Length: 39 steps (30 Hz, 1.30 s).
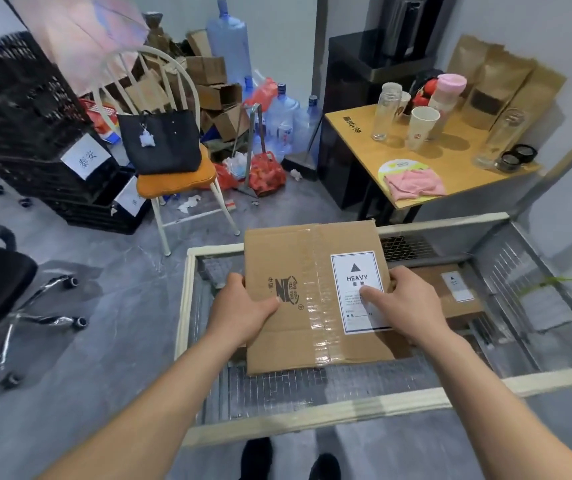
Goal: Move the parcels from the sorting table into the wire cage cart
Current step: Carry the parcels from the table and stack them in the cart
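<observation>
Presently a cardboard parcel (315, 299) marked HEAVY is held over the wire cage cart (187, 306) near its left edge, gripped by left hand (243, 308) and right hand (406, 301), and could be dropped onto the parcel below (451, 292).

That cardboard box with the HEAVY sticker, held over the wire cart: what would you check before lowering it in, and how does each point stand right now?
1. Both hands on the box: ok. The left hand holds its left edge and the right hand its right edge.
2. Grip secure for a load marked heavy: cannot tell. The fingers under the box are hidden.
3. Box above the cage cart opening: ok. It sits inside the padded rim.
4. Space to set it down: ok. Wire floor shows in front of the box.
5. Clear of the parcel already inside: cannot tell. That parcel lies to the right, partly behind the right hand.
6. Box level: not ok. It looks tilted.
</observation>
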{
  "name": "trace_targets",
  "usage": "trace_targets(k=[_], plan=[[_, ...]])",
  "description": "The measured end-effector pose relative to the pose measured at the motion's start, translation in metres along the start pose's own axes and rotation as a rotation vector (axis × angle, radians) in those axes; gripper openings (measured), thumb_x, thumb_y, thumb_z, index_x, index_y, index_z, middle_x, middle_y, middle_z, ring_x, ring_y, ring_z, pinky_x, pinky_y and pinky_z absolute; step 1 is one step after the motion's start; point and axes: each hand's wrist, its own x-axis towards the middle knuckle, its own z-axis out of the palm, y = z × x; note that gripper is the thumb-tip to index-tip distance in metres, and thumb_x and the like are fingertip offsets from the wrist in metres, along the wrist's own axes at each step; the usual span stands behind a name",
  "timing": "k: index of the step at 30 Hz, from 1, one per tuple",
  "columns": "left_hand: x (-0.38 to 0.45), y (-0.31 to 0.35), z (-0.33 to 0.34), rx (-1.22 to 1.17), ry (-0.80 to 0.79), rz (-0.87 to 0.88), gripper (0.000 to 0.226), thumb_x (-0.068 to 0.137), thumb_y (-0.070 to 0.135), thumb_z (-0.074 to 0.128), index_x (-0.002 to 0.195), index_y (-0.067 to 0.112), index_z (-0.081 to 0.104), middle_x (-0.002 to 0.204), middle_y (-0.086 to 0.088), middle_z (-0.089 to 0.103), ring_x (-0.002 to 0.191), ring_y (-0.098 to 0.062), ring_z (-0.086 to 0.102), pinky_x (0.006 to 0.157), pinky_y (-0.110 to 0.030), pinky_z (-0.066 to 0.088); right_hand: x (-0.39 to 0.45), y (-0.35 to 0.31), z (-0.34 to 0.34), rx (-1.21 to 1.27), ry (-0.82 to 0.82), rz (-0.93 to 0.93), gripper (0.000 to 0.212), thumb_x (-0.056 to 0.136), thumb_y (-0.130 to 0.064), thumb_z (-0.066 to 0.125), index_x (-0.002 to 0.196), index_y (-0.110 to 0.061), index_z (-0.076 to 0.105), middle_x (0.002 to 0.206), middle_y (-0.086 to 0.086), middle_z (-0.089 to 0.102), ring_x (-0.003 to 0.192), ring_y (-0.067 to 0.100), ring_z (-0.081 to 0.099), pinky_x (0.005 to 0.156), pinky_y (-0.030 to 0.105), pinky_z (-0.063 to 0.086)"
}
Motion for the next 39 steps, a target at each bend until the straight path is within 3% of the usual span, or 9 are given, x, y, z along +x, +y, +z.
trace_targets(k=[6,11,14,17,22,26,29,35,39], plan=[[0.032,-0.049,0.007,-0.048,-0.006,-0.077,0.054,0.078,0.035,0.081,0.119,0.018,0.050,0.110,0.004,0.065,0.098,-0.018,0.065,0.088,-0.042,0.056,0.020,-0.005,0.050,-0.044,-0.072,0.003,0.031,0.084,-0.044,0.072,0.099,-0.020,0.058,0.087,-0.012,0.062,0.077,0.008,0.057,0.057,0.030,0.038],[0.064,-0.103,0.028,-0.043,-0.022,-0.173,0.051,0.080,0.034,0.081,0.117,0.020,0.049,0.109,0.003,0.065,0.098,-0.020,0.064,0.088,-0.042,0.056,0.039,0.009,0.117,-0.069,-0.128,0.047,0.035,0.081,-0.044,0.073,0.101,-0.021,0.058,0.090,-0.006,0.067,0.083,0.020,0.064,0.067,0.035,0.051],[0.080,-0.146,0.047,-0.002,-0.042,-0.220,0.053,0.083,0.035,0.079,0.123,0.019,0.047,0.113,0.004,0.064,0.100,-0.019,0.064,0.083,-0.036,0.054,0.043,0.027,0.165,-0.069,-0.173,0.080,0.032,0.082,-0.040,0.073,0.095,-0.017,0.054,0.082,-0.004,0.064,0.076,0.021,0.061,0.057,0.033,0.043],[0.092,-0.193,0.069,0.018,-0.072,-0.277,0.057,0.084,0.032,0.079,0.127,0.017,0.045,0.120,0.002,0.063,0.107,-0.022,0.063,0.087,-0.037,0.053,0.041,0.049,0.216,-0.048,-0.223,0.121,0.030,0.083,-0.035,0.073,0.090,-0.015,0.053,0.079,-0.003,0.062,0.075,0.023,0.059,0.061,0.036,0.043],[0.104,-0.261,0.099,0.058,-0.114,-0.368,0.048,0.084,0.030,0.079,0.117,0.020,0.046,0.107,0.005,0.064,0.093,-0.018,0.063,0.080,-0.036,0.055,0.039,0.083,0.286,-0.088,-0.311,0.157,0.030,0.085,-0.035,0.071,0.101,-0.017,0.054,0.083,-0.007,0.061,0.078,0.021,0.058,0.061,0.033,0.040],[0.114,-0.296,0.117,0.096,-0.139,-0.413,0.053,0.084,0.030,0.077,0.123,0.015,0.045,0.109,0.000,0.066,0.095,-0.022,0.065,0.082,-0.038,0.056,0.043,0.099,0.318,-0.101,-0.349,0.152,0.026,0.087,-0.033,0.070,0.100,-0.021,0.051,0.080,-0.014,0.056,0.073,0.014,0.053,0.055,0.025,0.033],[0.123,-0.313,0.128,0.093,-0.168,-0.450,0.051,0.086,0.028,0.076,0.123,0.016,0.044,0.112,0.001,0.065,0.095,-0.020,0.064,0.080,-0.035,0.056,0.049,0.106,0.335,-0.119,-0.379,0.169,0.028,0.086,-0.037,0.070,0.101,-0.021,0.054,0.089,-0.007,0.064,0.078,0.016,0.059,0.058,0.030,0.040],[0.145,-0.334,0.143,0.083,-0.195,-0.501,0.051,0.089,0.024,0.072,0.130,0.015,0.042,0.115,0.001,0.064,0.093,-0.017,0.062,0.065,-0.027,0.047,0.067,0.111,0.361,-0.147,-0.450,0.165,0.026,0.090,-0.035,0.069,0.104,-0.020,0.053,0.089,-0.007,0.060,0.081,0.019,0.057,0.059,0.030,0.037],[0.167,-0.343,0.152,0.098,-0.208,-0.522,0.043,0.087,0.023,0.072,0.119,0.016,0.045,0.108,0.002,0.064,0.094,-0.020,0.064,0.079,-0.036,0.056,0.083,0.115,0.377,-0.176,-0.478,0.167,0.024,0.091,-0.034,0.067,0.100,-0.020,0.050,0.085,-0.009,0.055,0.081,0.020,0.054,0.054,0.027,0.033]])
